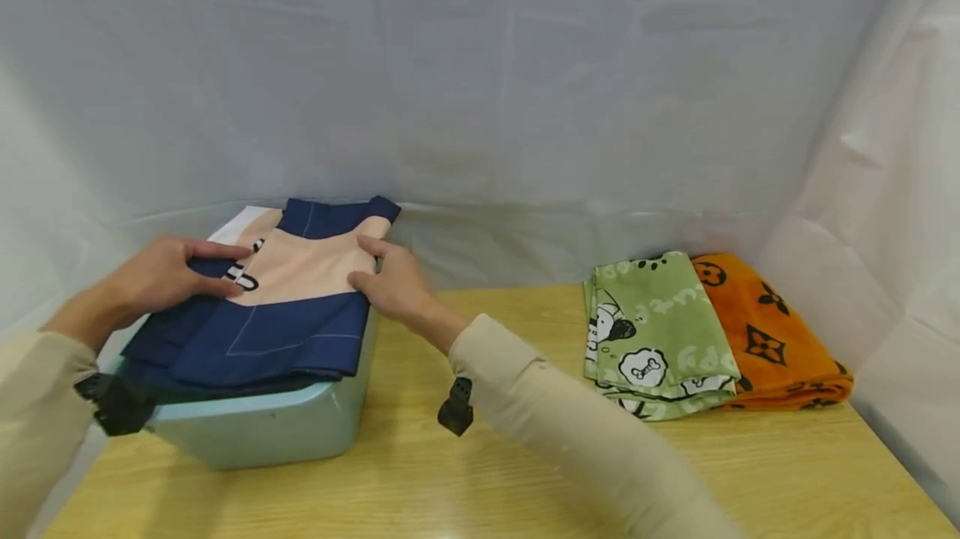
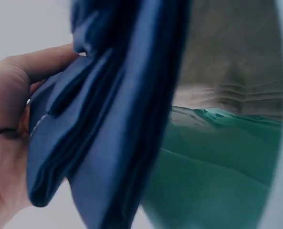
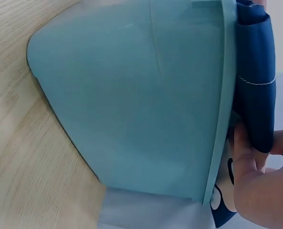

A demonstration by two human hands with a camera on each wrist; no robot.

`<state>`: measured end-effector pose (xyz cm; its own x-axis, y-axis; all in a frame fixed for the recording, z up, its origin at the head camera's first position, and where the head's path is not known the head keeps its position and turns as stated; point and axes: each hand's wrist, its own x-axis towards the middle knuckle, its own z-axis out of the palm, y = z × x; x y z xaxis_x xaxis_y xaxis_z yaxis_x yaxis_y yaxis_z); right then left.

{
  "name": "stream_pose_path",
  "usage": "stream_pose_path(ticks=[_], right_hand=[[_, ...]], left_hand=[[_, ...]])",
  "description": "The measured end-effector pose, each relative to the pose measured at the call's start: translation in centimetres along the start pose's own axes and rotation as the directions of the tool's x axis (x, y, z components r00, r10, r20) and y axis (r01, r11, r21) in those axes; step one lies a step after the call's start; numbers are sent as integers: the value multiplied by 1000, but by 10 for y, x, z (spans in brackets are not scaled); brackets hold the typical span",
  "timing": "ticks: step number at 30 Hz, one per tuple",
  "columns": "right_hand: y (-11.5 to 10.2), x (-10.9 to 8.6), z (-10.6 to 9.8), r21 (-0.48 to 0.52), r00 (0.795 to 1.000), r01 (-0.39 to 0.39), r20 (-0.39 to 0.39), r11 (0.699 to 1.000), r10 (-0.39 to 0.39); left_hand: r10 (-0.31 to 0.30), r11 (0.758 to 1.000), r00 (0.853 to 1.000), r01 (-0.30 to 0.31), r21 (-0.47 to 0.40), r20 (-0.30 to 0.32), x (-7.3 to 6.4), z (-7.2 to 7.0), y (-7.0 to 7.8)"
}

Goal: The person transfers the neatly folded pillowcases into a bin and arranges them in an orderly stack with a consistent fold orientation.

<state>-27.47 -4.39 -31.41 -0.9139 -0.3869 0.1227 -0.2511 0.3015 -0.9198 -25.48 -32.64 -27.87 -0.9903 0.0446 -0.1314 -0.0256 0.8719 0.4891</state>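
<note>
A folded navy-and-peach cloth (image 1: 300,264) with black-and-white lettering lies over the mouth of a pale blue-green plastic bin (image 1: 258,431). My left hand (image 1: 168,276) holds its left side. In the left wrist view, several navy layers (image 2: 127,95) hang beside that hand (image 2: 12,95). At the cloth's right edge, my right hand (image 1: 397,281) pinches it; the right wrist view has this hand (image 3: 270,181) with fingers beneath the fold and touching the bin's rim. More navy fabric and a white corner show under and behind the cloth. Fingertips under the folds are hidden.
On the right of the wooden table (image 1: 510,456) lies a folded green cloth (image 1: 660,331) with cartoon dog prints. It overlaps a folded orange cloth (image 1: 772,339) with dark motifs. White sheeting (image 1: 480,106) hangs behind and at both sides. A green surface (image 2: 217,162) shows within the bin.
</note>
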Motion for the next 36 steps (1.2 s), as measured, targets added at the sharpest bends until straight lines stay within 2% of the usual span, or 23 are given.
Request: stream_pose_path(ticks=[8, 12, 17, 25, 31, 36], right_hand=[[-6, 10, 13, -204, 994, 104, 42, 974, -97], [-9, 13, 16, -278, 994, 110, 58, 954, -97], [-13, 16, 15, -331, 994, 103, 78, 938, -81], [-20, 14, 19, -438, 992, 100, 118, 893, -53], [-23, 16, 22, -543, 990, 119, 131, 831, -56], [-24, 16, 25, -570, 987, 136, 148, 810, -62]], left_hand=[[-30, 999, 999, 28, 36, 41, -5, -4, -12], [-36, 998, 998, 33, 60, 44, -7, -10, -13], [-28, 995, 998, 23, 94, 50, -2, -17, -11], [3, 989, 997, -15, 149, 81, -1, -10, -25], [24, 982, 998, -35, 187, 62, -1, -8, -24], [42, 975, 997, -54, 216, 64, -2, -7, -23]])
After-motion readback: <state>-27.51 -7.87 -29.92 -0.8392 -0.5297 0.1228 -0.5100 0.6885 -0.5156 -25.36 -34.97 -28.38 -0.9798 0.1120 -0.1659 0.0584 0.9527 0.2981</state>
